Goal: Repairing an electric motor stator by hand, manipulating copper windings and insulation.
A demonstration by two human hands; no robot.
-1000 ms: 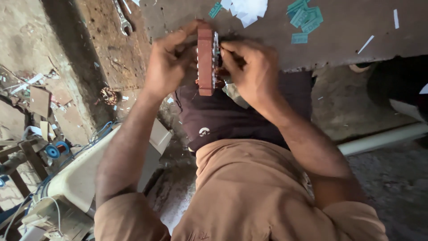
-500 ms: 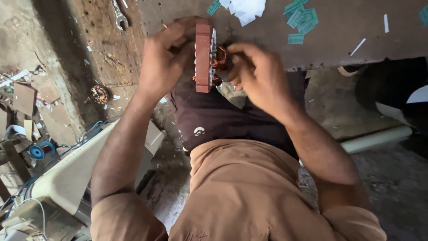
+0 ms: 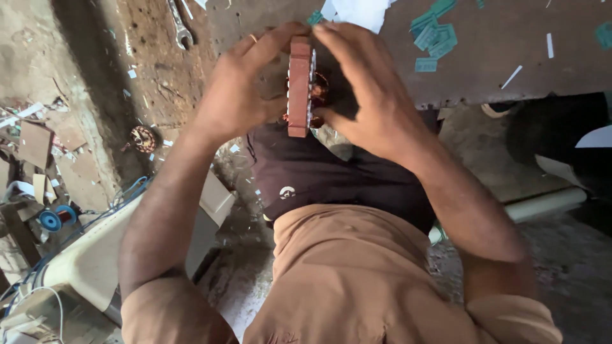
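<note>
Now both hands grip red-brown stator core (image 3: 299, 86) at top centre: left hand (image 3: 239, 95) fingers curled around edge, right hand (image 3: 366, 95) fingertips pressing copper windings (image 3: 319, 89). Keep core steady, press gently.

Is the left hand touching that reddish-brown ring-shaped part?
Touching: the head view shows the left hand with its fingers wrapped against the reddish-brown ring-shaped part, no gap visible.

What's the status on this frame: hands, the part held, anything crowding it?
Left hand and right hand both grip the reddish stator core, copper windings showing. Green paper slips and spanner lie apart, nothing obstructing.
</note>
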